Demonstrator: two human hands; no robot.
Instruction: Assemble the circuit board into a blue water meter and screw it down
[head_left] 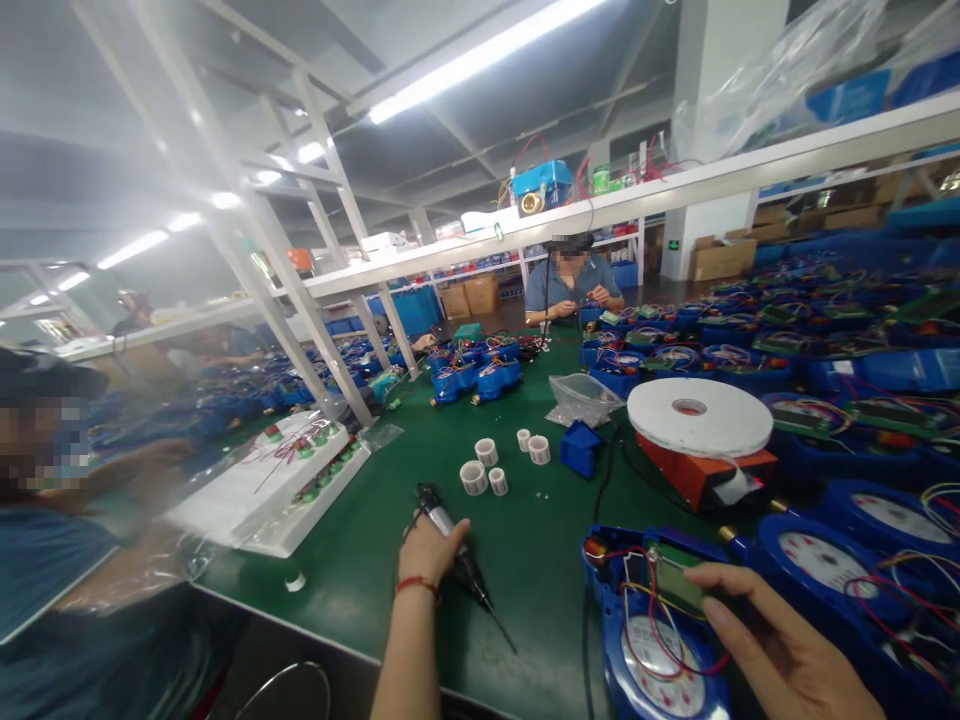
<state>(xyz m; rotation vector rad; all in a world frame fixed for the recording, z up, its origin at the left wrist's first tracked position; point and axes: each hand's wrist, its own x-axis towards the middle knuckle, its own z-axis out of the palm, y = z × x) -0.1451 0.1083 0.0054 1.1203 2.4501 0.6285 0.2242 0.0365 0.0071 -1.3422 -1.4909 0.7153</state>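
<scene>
My left hand (429, 556) is wrapped over an electric screwdriver (466, 572) on the green table, its long bit pointing down and to the right. My right hand (780, 640) pinches the edge of a small green circuit board (675, 582) between thumb and forefinger. That board sits at the top of an open blue water meter (616, 630), with red, yellow and white wires looping across the meter's round dial (652, 665). More blue meters (825, 560) lie just right of my right hand.
Several white label rolls (473, 478) stand mid-table near a plastic bag (581, 400) and a blue plastic piece (580, 448). A large white reel (697, 415) rests on an orange box (697, 475). White foam trays (262, 480) lie left. One person (574, 280) works opposite, another (52, 560) at left.
</scene>
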